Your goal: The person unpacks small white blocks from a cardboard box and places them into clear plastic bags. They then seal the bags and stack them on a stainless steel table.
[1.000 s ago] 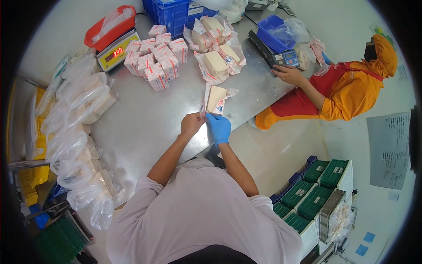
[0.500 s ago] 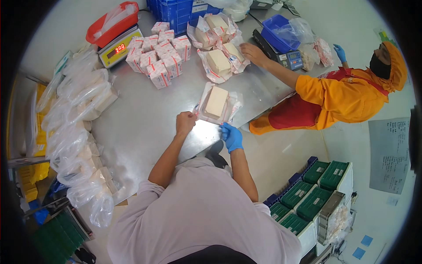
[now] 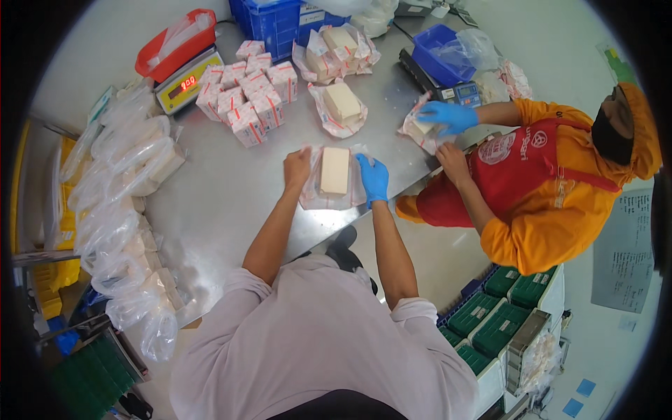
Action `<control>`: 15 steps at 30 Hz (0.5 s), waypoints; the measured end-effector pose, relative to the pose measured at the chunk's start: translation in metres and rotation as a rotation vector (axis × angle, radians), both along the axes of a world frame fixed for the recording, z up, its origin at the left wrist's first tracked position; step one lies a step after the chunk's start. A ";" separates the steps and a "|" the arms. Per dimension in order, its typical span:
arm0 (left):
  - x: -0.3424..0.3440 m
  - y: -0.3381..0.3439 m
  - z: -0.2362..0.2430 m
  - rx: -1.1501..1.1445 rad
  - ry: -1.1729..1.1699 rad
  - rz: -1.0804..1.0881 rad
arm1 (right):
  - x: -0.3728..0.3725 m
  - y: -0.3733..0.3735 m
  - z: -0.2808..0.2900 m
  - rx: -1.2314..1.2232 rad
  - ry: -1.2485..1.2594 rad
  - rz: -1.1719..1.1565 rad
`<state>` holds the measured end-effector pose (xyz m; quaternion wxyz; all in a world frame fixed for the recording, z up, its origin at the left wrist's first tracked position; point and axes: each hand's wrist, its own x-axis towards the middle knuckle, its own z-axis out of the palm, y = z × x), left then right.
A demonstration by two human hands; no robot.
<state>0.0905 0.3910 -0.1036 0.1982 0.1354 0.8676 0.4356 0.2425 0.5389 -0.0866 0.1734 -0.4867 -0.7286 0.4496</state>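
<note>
A pale cream rectangular block (image 3: 335, 170) lies on a spread sheet of wrapping paper (image 3: 313, 197) on the steel table in front of me. My bare left hand (image 3: 297, 168) is closed at the sheet's left edge. On the other side, my right hand (image 3: 373, 178), in a blue glove, grips the sheet's right edge, its fingertips partly hidden. Neither hand touches the block. Farther off, another block (image 3: 342, 101) sits in opened wrapping, and more unwrapped blocks (image 3: 340, 39) stand behind it.
Several wrapped blocks (image 3: 255, 98) stand at the back left, near a scale (image 3: 187, 80) with a red tray. Bagged blocks (image 3: 126, 182) line the table's left side. At right, a co-worker (image 3: 539, 168) handles a partly wrapped block (image 3: 423, 127) near a second scale (image 3: 458, 94).
My hands have moved from the sheet's near corners up along its sides, and the sheet lies flatter. The co-worker has turned to the table and drawn one block to the right.
</note>
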 end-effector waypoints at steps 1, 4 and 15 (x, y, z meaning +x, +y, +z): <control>-0.014 -0.003 -0.018 -0.027 -0.007 0.046 | -0.004 0.016 -0.013 -0.005 -0.048 0.008; -0.038 -0.027 -0.057 0.023 -0.088 0.169 | -0.018 0.034 -0.030 -0.030 -0.121 -0.002; 0.066 -0.003 -0.012 0.142 -0.328 -0.117 | 0.049 -0.010 0.023 -0.511 0.215 0.082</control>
